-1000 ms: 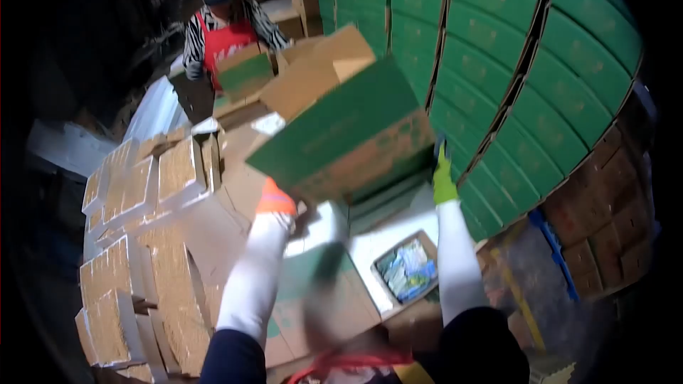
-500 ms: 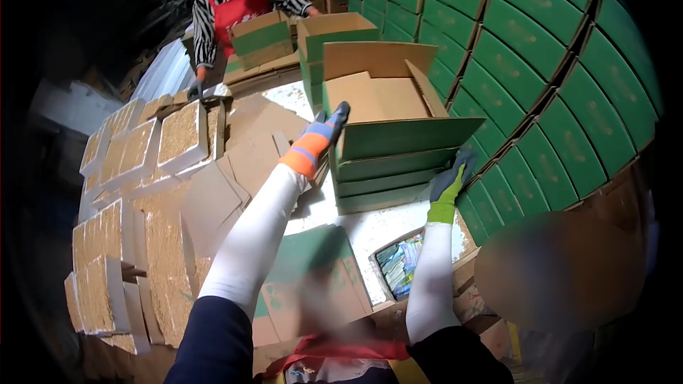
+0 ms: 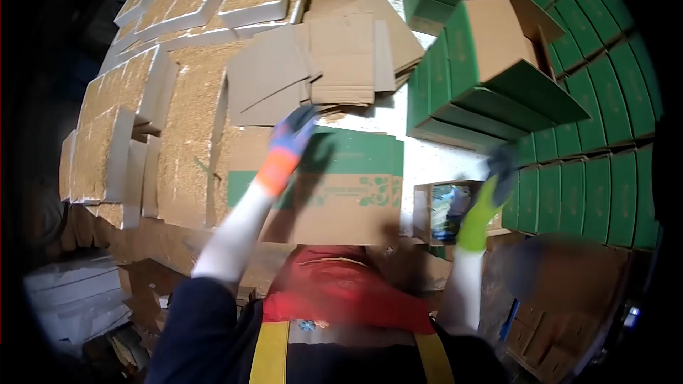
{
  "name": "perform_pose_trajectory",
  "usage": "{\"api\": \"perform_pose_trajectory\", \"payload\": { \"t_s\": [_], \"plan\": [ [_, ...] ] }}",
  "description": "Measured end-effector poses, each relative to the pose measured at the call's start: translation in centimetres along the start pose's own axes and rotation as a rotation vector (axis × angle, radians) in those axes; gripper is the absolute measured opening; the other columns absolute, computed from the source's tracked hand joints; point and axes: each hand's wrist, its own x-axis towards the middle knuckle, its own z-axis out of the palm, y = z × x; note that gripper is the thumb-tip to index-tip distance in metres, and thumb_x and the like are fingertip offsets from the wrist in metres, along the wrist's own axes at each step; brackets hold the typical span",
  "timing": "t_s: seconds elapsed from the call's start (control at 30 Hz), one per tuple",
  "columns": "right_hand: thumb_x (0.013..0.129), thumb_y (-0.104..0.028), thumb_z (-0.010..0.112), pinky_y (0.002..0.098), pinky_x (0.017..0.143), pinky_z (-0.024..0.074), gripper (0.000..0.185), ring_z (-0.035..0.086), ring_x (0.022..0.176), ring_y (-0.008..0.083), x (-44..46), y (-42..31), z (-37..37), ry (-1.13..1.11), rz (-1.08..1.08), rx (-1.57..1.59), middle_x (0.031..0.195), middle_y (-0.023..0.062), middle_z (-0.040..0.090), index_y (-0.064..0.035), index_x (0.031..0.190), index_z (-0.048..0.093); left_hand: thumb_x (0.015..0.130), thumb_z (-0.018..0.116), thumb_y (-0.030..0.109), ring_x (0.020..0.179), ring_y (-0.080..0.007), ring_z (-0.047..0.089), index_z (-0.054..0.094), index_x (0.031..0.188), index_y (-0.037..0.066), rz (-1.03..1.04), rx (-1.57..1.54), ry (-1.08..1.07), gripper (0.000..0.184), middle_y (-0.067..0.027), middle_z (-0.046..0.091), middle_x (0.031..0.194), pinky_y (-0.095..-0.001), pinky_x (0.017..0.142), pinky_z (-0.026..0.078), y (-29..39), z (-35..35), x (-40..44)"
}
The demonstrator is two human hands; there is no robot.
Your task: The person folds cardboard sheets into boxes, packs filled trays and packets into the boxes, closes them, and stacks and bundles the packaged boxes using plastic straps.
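1. Your left hand (image 3: pixel 294 128), in a blue glove with an orange cuff, is at the far edge of a flat printed carton (image 3: pixel 348 188) — fingers pointing toward 1 o'clock. The hand is blurred, so you cannot tell how wide the grip stands, or whether it touches the board or is just above it.

2. From that hand, the flat carton spreads toward 5 o'clock, right in front of your red apron (image 3: pixel 345 284), its green band and print facing up.

3. At 1 o'clock from the same hand, loose cardboard sheets (image 3: pixel 341 57) overlap one another; at 9 o'clock stand tan-topped blocks (image 3: pixel 188 121) with white sides.

4. Your right hand (image 3: pixel 499 171), dark-fingered with a lime cuff, is more blurred — the finger spacing and any contact cannot be told.

5. From it, a small box (image 3: pixel 422 210) of packets (image 3: pixel 447 206) sits at 8 o'clock, partly hidden behind your wrist and cuff.

6. At 12 o'clock from your right hand, a large green box (image 3: pixel 485 89) stands with flaps spread, well apart from the left hand, on the white tabletop (image 3: pixel 442 158).

7. At 3 o'clock, stacked green cartons (image 3: pixel 580 195) rise close to the right hand.
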Motion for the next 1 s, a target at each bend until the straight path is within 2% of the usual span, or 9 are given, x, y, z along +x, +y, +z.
{"api": "perform_pose_trajectory", "payload": {
  "t_s": [0.1, 0.17, 0.3, 0.43, 0.57, 0.63, 0.77, 0.83, 1.0],
  "plan": [
    [0.086, -0.020, 0.065, 0.0370, 0.103, 0.0361, 0.067, 0.042, 0.126, 0.0295, -11.6, -2.8, 4.5, -0.534, 0.243, -0.261, 0.137, 0.0210, 0.040, 0.0032, 0.140, 0.031, 0.079, 0.069, 0.038, 0.126, -0.0319, 0.044, 0.043, 0.135, 0.003, -0.171, 0.944, 0.503, 0.072, -0.0164, 0.051, 0.132, -0.0377, 0.104, 0.036, -9.4, -11.8, -12.6],
    [0.086, -0.035, 0.064, 0.0423, 0.108, 0.0298, 0.081, 0.032, 0.132, 0.0372, -18.6, 2.9, 4.2, -0.608, 0.552, -0.761, 0.142, 0.0261, 0.033, 0.0054, 0.143, 0.022, 0.074, 0.070, 0.047, 0.135, -0.0356, 0.030, 0.029, 0.144, 0.004, -0.604, 1.043, 0.446, 0.092, -0.0216, 0.036, 0.143, -0.0412, 0.111, 0.024, -12.8, -12.2, -18.5],
    [0.084, -0.053, 0.059, 0.0432, 0.114, 0.0158, 0.097, 0.015, 0.139, 0.0434, -16.6, 0.3, 4.7, -0.578, 0.757, -0.638, 0.149, 0.0316, 0.014, 0.0104, 0.143, 0.016, 0.071, 0.071, 0.053, 0.137, -0.0381, 0.024, 0.022, 0.147, 0.006, -0.338, 0.764, 0.286, 0.101, -0.0272, 0.025, 0.147, -0.0471, 0.112, 0.019, -8.9, -11.5, -22.6],
    [0.081, -0.045, 0.067, 0.0373, 0.097, 0.0423, 0.076, 0.052, 0.120, 0.0295, -7.5, -7.5, 3.9, -0.757, 0.653, -0.646, 0.131, 0.0244, 0.051, 0.0076, 0.131, 0.044, 0.067, 0.079, 0.041, 0.135, -0.0375, 0.030, 0.041, 0.140, 0.015, 0.106, 1.033, -0.156, 0.087, -0.0226, 0.033, 0.145, -0.0462, 0.109, 0.028, 6.8, -14.6, -21.0],
    [0.075, -0.039, 0.071, 0.0381, 0.084, 0.0421, 0.043, 0.059, 0.093, 0.0292, -1.0, -13.4, 8.2, -0.750, -0.785, -0.908, 0.106, 0.0111, 0.063, -0.0078, 0.104, 0.064, 0.072, 0.074, 0.034, 0.112, -0.0295, 0.056, 0.062, 0.119, 0.021, 0.052, 1.124, -0.345, 0.051, -0.0104, 0.051, 0.134, -0.0430, 0.096, 0.042, 9.1, -20.4, -13.0],
    [0.070, -0.036, 0.074, 0.0391, 0.084, 0.0428, 0.045, 0.061, 0.089, 0.0294, -0.2, -14.6, 12.2, -0.946, -0.729, -0.614, 0.094, 0.0107, 0.066, -0.0096, 0.105, 0.063, 0.071, 0.073, 0.038, 0.105, -0.0259, 0.060, 0.062, 0.119, 0.018, -0.195, 1.092, -0.467, 0.054, -0.0097, 0.054, 0.130, -0.0432, 0.092, 0.044, 12.5, -20.6, -6.7],
    [0.073, -0.040, 0.070, 0.0410, 0.076, 0.0469, 0.047, 0.062, 0.087, 0.0331, 4.6, -11.4, 14.9, -1.070, -0.426, -0.754, 0.094, 0.0129, 0.065, -0.0096, 0.108, 0.061, 0.067, 0.072, 0.046, 0.126, -0.0313, 0.043, 0.041, 0.139, 0.011, 0.729, 1.182, -0.137, 0.086, -0.0134, 0.042, 0.141, -0.0454, 0.104, 0.033, 14.7, -13.2, -5.2],
    [0.079, -0.049, 0.063, 0.0402, 0.080, 0.0476, 0.051, 0.061, 0.094, 0.0346, 6.7, -12.5, 16.2, -1.214, -0.211, -0.687, 0.100, 0.0167, 0.064, -0.0088, 0.111, 0.059, 0.068, 0.072, 0.042, 0.133, -0.0384, 0.031, 0.032, 0.143, 0.010, 0.727, 1.296, -0.084, 0.091, -0.0163, 0.032, 0.147, -0.0480, 0.108, 0.026, 12.4, -7.6, -6.8],
    [0.074, -0.050, 0.068, 0.0391, 0.089, 0.0458, 0.058, 0.059, 0.104, 0.0338, 9.3, -12.8, 20.9, -1.407, -0.358, -0.962, 0.107, 0.0170, 0.065, -0.0084, 0.114, 0.063, 0.073, 0.067, 0.028, 0.119, -0.0346, 0.047, 0.057, 0.116, 0.010, 0.933, 1.058, -0.025, 0.047, -0.0124, 0.051, 0.128, -0.0484, 0.098, 0.036, 9.9, -6.8, -11.9]
  ]
}}
